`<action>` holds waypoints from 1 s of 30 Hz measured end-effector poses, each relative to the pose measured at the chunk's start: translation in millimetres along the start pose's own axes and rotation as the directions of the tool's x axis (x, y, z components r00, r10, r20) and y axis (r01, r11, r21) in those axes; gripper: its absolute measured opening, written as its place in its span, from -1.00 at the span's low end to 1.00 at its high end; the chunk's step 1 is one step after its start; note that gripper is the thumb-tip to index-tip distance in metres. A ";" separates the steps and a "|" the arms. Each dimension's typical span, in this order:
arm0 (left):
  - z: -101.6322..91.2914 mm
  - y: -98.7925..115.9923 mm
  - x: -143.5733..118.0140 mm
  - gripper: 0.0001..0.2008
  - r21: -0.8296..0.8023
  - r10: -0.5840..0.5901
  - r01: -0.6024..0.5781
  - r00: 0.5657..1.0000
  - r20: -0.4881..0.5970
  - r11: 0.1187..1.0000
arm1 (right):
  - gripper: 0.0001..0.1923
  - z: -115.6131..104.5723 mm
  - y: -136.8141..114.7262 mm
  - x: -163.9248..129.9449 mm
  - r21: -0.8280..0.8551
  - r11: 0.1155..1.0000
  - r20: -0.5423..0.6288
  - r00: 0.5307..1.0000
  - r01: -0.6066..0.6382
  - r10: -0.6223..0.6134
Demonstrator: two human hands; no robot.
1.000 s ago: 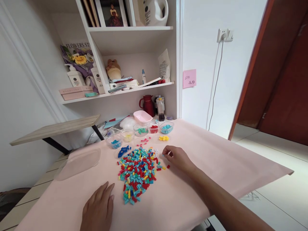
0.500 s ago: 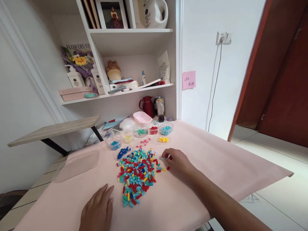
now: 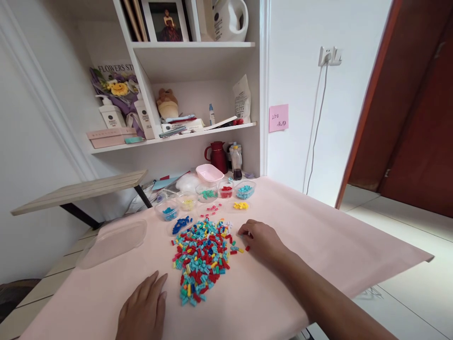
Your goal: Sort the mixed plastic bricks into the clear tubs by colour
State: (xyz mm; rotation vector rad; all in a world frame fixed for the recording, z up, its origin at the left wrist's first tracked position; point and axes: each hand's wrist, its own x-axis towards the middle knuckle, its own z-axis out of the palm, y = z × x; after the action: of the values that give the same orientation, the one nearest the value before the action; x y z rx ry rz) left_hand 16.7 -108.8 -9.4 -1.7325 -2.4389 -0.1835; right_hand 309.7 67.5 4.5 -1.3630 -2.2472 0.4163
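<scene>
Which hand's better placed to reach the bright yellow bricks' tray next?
Probably your right hand: it's nearer the tray, while your left hand lies farther off, with the pile between.

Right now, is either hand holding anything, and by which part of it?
The right hand appears to pinch a small light-blue piece at its fingertips; it is too small to tell by which part. The left hand holds nothing.

bricks (image 3: pixel 203 250) and clear tubs (image 3: pixel 245 197) on pink tabletop (image 3: pixel 318 231)
</scene>
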 end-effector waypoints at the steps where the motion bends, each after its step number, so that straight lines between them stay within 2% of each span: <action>1: -0.2 0.0 0.1 -0.51 0.011 0.000 0.000 1.000 0.008 1.000 | -0.72 0.0 -0.2 -0.1 -0.004 1.000 0.001 1.000 -0.002 0.002; 8: -1.8 0.7 0.0 -0.51 0.059 -0.002 0.000 0.999 0.036 0.998 | -0.70 -0.5 -1.9 -0.8 -0.022 0.999 -0.022 1.000 -0.023 0.022; 15: -0.8 -0.4 -1.6 -0.52 0.046 0.009 -0.010 1.000 0.024 0.999 | -0.73 -3.2 -3.6 -1.7 -0.057 0.995 0.004 0.996 -0.083 0.084; 20: 2.1 -2.2 -1.7 -0.53 0.021 0.007 -0.007 1.000 0.001 1.000 | -0.73 -4.0 -5.8 -2.5 -0.039 0.999 -0.037 0.999 -0.038 0.037; 23: 1.6 -1.0 -0.7 -0.55 0.012 0.008 -0.008 1.000 -0.010 1.000 | -0.76 -4.5 -6.9 -3.1 -0.057 0.996 -0.009 0.997 -0.071 0.071; 30: -3.4 3.3 0.0 -0.53 0.037 -0.017 0.016 0.999 0.034 0.999 | -0.78 -6.3 -9.9 -3.1 -0.101 0.989 0.002 0.994 -0.110 0.111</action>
State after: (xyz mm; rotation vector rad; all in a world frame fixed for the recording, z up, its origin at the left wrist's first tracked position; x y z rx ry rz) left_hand 19.9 -108.4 -6.0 -1.7150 -2.4648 -0.1114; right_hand 306.9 60.2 13.9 -1.5447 -2.2322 0.3500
